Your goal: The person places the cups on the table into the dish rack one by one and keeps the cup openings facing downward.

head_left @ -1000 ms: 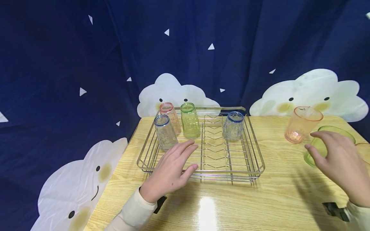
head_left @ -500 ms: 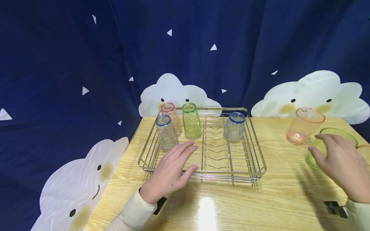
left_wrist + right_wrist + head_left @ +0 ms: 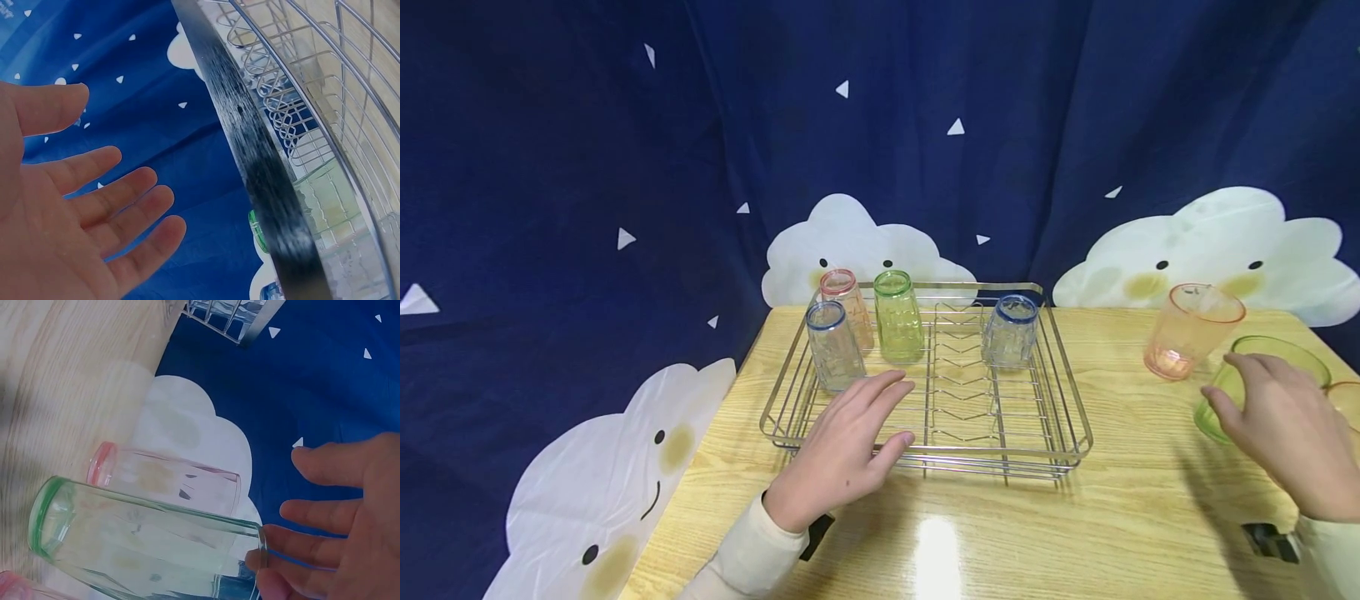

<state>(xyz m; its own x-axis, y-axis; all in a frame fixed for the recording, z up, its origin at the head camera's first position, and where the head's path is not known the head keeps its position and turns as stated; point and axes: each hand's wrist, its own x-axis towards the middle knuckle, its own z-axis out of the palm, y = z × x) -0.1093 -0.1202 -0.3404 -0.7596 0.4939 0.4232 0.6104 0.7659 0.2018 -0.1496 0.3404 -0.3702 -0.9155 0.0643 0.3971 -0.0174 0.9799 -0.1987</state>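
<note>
Glasses (image 3: 899,329) in rack (image 3: 985,452), tumblers (image 3: 1187,342) right, curtain (image 3: 887,142) behind

In the head view, a dark blue curtain (image 3: 895,158) dotted with white triangles (image 3: 956,127) hangs from nine o'clock through twelve to three. A smiling white cloud (image 3: 613,483) decorates eight o'clock. The pale wood-grained table (image 3: 1030,533) spreads at six, catching bright glare (image 3: 938,558).

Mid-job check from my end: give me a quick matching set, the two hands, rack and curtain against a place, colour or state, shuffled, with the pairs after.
1. Left hand
2. Right hand
3. Rack
4. Curtain

A. Mostly dark blue
B. Holds four upside-down glasses
C. At the rack's near side
D. At the green cup on the table

Pairs: 1-C, 2-D, 3-B, 4-A
</note>
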